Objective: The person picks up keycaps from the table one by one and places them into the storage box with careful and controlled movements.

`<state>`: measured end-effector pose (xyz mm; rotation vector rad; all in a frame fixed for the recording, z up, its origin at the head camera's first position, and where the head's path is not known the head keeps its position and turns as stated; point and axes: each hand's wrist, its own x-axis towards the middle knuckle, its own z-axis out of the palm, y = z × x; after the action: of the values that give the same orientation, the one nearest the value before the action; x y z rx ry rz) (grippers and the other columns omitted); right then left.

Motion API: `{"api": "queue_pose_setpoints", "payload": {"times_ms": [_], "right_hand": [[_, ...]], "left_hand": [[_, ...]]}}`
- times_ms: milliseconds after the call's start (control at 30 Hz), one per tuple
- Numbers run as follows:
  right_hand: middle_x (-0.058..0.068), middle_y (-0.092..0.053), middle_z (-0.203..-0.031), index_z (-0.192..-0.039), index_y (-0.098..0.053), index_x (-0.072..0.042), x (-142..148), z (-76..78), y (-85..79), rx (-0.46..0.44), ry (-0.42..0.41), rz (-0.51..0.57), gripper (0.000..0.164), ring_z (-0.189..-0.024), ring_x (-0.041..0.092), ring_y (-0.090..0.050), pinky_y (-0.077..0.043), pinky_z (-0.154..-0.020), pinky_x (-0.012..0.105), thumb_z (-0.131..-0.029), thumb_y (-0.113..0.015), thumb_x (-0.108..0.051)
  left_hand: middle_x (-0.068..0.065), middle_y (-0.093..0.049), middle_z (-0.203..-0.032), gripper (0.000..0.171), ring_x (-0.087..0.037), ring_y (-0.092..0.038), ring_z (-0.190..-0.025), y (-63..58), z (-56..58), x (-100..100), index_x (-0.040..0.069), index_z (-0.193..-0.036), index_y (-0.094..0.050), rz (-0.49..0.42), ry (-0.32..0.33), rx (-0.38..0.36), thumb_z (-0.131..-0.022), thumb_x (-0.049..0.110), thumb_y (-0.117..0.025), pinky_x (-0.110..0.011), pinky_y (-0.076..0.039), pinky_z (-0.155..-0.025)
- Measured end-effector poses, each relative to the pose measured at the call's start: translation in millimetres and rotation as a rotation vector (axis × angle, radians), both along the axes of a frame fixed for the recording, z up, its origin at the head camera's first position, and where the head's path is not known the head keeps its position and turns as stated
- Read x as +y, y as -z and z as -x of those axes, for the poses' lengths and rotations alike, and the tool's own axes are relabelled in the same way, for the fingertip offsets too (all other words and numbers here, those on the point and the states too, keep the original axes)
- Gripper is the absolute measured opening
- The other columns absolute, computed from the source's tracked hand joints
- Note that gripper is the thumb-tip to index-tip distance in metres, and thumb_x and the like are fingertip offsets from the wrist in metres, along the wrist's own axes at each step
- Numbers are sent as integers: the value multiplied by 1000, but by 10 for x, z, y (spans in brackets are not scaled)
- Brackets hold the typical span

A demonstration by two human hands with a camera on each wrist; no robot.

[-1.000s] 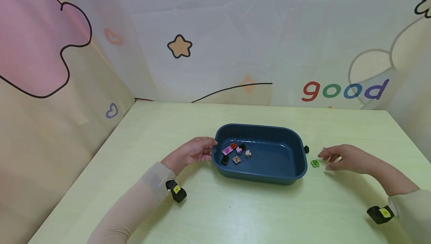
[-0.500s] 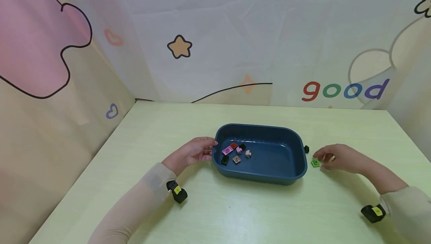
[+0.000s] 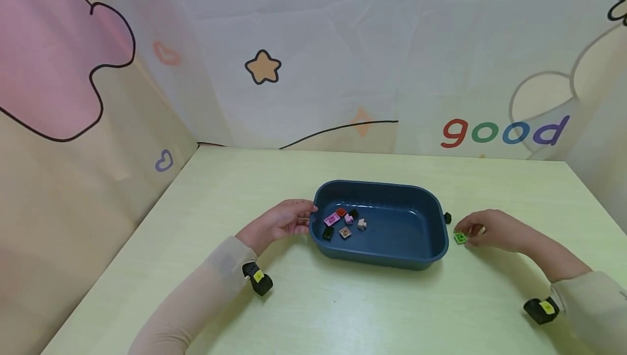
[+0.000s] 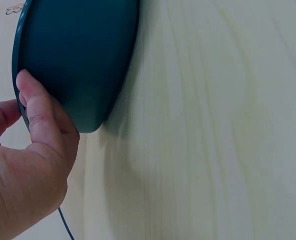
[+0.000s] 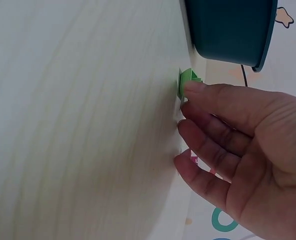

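Observation:
My left hand (image 3: 281, 220) holds the left end of a dark blue rectangular tub (image 3: 379, 259), its thumb against the outer wall in the left wrist view. At the tub's right, my right hand (image 3: 497, 230) has thumb and forefinger around a small green toy brick (image 3: 460, 238) lying on the table. In the right wrist view, the thumb tip touches this green brick (image 5: 188, 80), and the other fingers are bent near the tabletop. A bit of a pink piece (image 5: 194, 159) shows behind those fingers.
Several small bricks lie in the tub's left half, among them a pink one (image 3: 331, 219), a red one (image 3: 340, 212) and a tan one (image 3: 345, 232). A small black piece (image 3: 448, 218) sits just outside the tub's right end. A printed cloth backdrop (image 3: 313, 72) stands behind the table.
My right hand has moved left, from beside the green brick to around it, covering the pink piece behind. The left hand and the tub have stayed in place.

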<state>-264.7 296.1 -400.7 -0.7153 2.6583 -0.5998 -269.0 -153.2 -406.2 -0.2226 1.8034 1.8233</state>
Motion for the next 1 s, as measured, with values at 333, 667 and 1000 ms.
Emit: {"api": "queue_pose_setpoints", "payload": {"times_ms": [333,667,1000], "right_hand": [[6,-75,-98,-109,-73,2,-7,3,19,16,-9,5,24,-83,6,-58,-53,-69,17,-85,-76,-2],[6,-75,-97,-108,-73,3,-12,7,21,13,-15,1,22,-84,8,-59,-53,-70,16,-86,-75,-1],[7,-76,-98,-107,-74,3,-20,8,14,9,-10,-5,22,-84,9,-61,-54,-70,15,-86,-76,-3]], "left_hand": [[3,-63,-78,19,-7,-62,-64,14,0,0,3,-116,-58,-1,3,2,-107,16,-48,-14,-58,-58],[2,-62,-80,21,-7,-62,-65,20,-2,1,3,-118,-59,12,-3,-8,-106,17,-50,-14,-57,-59],[2,-63,-80,23,-7,-62,-65,29,-5,1,2,-121,-58,7,9,-9,-106,17,-48,-14,-58,-59]]}}
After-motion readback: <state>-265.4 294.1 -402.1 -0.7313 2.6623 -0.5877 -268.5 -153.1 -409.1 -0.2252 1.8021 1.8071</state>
